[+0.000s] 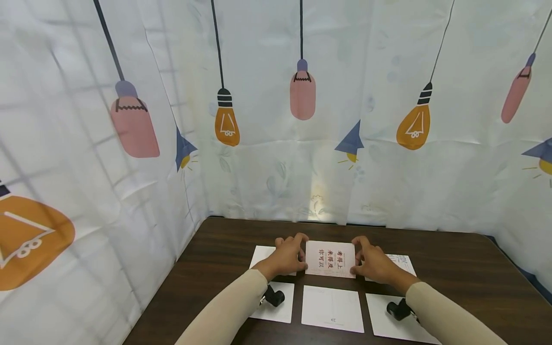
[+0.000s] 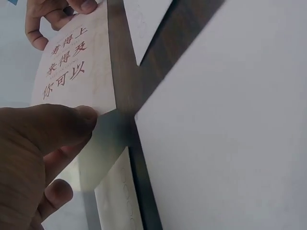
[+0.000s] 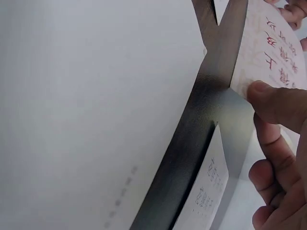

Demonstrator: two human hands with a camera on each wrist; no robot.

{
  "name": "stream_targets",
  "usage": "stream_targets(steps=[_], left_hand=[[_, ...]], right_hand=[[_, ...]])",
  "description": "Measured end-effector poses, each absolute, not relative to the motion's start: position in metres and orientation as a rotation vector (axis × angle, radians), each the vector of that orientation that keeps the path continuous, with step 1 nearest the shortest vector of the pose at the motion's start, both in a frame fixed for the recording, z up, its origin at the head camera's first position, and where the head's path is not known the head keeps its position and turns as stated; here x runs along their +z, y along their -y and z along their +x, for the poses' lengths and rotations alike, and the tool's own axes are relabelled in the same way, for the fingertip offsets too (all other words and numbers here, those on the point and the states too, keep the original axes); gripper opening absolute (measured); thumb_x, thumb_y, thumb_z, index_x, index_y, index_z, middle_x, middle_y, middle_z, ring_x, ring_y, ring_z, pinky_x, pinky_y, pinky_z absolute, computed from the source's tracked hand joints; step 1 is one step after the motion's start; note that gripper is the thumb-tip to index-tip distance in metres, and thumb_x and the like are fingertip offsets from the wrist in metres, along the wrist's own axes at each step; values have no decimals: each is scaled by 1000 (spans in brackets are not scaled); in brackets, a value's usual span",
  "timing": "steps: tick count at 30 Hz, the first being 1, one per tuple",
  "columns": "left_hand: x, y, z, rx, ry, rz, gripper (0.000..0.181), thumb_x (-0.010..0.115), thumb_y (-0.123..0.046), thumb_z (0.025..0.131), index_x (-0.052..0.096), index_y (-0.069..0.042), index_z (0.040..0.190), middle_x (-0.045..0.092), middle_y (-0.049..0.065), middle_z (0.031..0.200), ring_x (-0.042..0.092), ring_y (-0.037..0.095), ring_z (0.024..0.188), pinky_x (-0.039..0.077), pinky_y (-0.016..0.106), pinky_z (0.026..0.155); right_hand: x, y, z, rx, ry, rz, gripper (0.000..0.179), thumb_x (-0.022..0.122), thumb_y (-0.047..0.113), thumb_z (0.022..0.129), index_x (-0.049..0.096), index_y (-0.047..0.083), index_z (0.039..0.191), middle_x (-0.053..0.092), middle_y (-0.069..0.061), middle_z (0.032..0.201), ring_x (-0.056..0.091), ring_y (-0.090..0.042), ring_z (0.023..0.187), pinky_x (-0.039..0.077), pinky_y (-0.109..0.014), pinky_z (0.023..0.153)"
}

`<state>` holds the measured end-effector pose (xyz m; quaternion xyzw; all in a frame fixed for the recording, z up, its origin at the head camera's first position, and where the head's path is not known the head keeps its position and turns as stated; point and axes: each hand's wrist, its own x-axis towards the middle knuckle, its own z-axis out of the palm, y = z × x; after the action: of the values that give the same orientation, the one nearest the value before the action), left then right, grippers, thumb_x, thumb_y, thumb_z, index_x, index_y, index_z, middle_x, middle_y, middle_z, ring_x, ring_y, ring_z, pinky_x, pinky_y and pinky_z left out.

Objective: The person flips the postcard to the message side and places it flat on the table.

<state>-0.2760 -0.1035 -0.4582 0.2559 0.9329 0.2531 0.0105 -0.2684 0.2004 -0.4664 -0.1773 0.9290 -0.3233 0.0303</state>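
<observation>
A pale pink card (image 1: 330, 259) with red Chinese characters is held between both hands at the middle of the far row of cards. My left hand (image 1: 285, 256) pinches its left edge; in the left wrist view the thumb (image 2: 72, 122) lies on the card's near corner. At the opposite edge my right hand (image 1: 374, 261) pinches it too, its thumb (image 3: 264, 98) on the printed face in the right wrist view. The card (image 2: 79, 62) looks slightly bowed, its near edge close above the table. The other fingers curl behind the card, partly hidden.
White cards lie on the dark brown table (image 1: 241, 227): a far-left card (image 1: 262, 254), a far-right card (image 1: 403, 261) with handwriting, and a near row with a left card (image 1: 282, 314), a middle card (image 1: 332, 306) and a right card (image 1: 379, 316). A patterned curtain (image 1: 267, 191) hangs behind.
</observation>
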Motion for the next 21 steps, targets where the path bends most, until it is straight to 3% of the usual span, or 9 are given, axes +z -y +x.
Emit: stream_targets(steps=[3, 9, 12, 16, 18, 21], left_hand=[[-459, 105, -278, 849, -2880, 774, 75, 86, -19, 85, 41, -12, 145, 61, -22, 77, 51, 9, 96, 19, 48, 99], [-458, 110, -279, 953, -2818, 728, 65, 83, -21, 88, 44, -15, 139, 66, -23, 78, 52, 10, 100, 18, 50, 103], [-457, 111, -279, 982, -2798, 761, 49, 82, -20, 89, 51, -16, 126, 67, -22, 79, 55, 9, 101, 17, 51, 102], [-456, 111, -278, 945, -2819, 830, 23, 82, -19, 89, 60, -20, 97, 67, -22, 79, 52, 8, 95, 17, 49, 96], [-455, 111, -278, 906, -2844, 853, 21, 82, -19, 88, 61, -23, 86, 67, -22, 80, 51, 8, 93, 17, 48, 94], [-455, 111, -278, 850, -2882, 876, 23, 82, -20, 88, 62, -25, 78, 69, -22, 81, 51, 8, 94, 18, 47, 91]], right_hand=[[-467, -202, -268, -1045, -2843, -558, 77, 86, 8, 82, 35, 4, 140, 63, 6, 82, 55, -15, 68, 46, -34, 67], [-468, -205, -267, -1094, -2836, -574, 73, 83, 11, 87, 34, 5, 140, 64, 6, 82, 56, -14, 67, 45, -33, 65], [-467, -205, -266, -1085, -2825, -595, 61, 82, 13, 88, 43, 6, 135, 67, 7, 85, 59, -14, 73, 47, -35, 66], [-464, -206, -264, -1028, -2833, -621, 29, 81, 15, 89, 65, 11, 113, 66, 7, 90, 59, -15, 82, 48, -38, 72], [-463, -206, -263, -1011, -2837, -634, 18, 81, 15, 89, 71, 14, 103, 65, 7, 93, 58, -15, 85, 48, -38, 74], [-463, -207, -263, -1010, -2829, -650, 13, 80, 16, 90, 73, 16, 101, 63, 6, 92, 54, -17, 83, 45, -36, 71]])
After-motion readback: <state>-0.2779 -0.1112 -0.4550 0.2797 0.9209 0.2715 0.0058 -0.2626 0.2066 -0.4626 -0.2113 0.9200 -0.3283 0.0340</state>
